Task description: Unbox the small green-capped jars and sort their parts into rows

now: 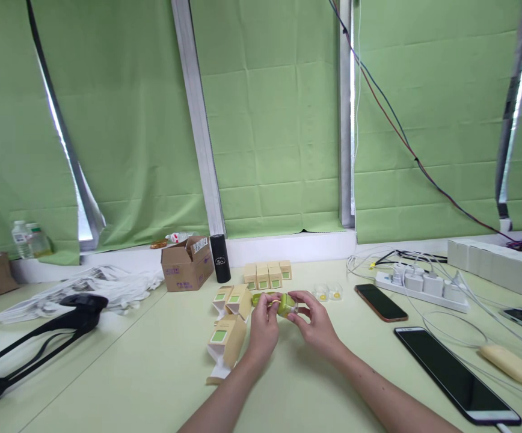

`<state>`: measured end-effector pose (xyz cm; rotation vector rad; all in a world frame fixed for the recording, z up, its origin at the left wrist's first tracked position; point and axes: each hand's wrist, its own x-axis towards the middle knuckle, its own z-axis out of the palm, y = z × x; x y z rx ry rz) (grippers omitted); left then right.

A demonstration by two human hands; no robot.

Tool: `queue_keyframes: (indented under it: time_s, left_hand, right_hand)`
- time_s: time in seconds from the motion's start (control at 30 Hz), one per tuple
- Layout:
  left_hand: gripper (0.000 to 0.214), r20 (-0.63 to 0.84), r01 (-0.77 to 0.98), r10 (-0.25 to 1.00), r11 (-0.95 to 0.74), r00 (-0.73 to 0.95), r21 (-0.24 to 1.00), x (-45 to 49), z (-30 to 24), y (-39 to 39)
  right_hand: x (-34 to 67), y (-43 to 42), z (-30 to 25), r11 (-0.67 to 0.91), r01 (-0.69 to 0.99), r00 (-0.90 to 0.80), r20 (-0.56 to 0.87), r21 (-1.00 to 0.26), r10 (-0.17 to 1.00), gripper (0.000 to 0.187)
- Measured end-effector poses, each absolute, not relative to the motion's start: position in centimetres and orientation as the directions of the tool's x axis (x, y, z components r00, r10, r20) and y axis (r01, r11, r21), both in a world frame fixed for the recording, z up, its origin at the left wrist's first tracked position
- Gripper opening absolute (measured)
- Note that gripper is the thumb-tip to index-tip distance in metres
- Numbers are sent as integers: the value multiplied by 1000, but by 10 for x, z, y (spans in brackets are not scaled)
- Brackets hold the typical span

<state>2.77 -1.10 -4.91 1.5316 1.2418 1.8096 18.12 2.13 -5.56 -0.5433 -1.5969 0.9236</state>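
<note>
Head view: over the worktop (153, 373), in from its near edge, the left hand (264, 331) and right hand (319, 323) pinched a small green item (285, 305) between their fingertips, one from each side. Flap-open cartons (228, 337) lay left of it; toward the far edge were small tan boxes (263, 278) and clear containers (321, 293).

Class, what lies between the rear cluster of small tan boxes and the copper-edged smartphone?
In the head view, two small clear containers with yellow inside.
</note>
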Motion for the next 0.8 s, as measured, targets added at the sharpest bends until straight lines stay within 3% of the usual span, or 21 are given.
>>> queue_keyframes:
  time_s: [0.23,0.47,0.8]
  left_hand:
    - [30,553,196,764,-518,-333,833,22,-46,-10]
    - [40,405,-92,799,-490,-444,867,12,-51,6]
    - [21,232,-359,849,-427,-474,830,10,-56,9]
  right_hand:
    - [186,28,-60,571,-140,-243,587,-809,772,35]
    - [188,27,-59,576,-186,-250,605,-796,756,44]
    - [192,17,-47,757,-123,-191,764,-641,616,40]
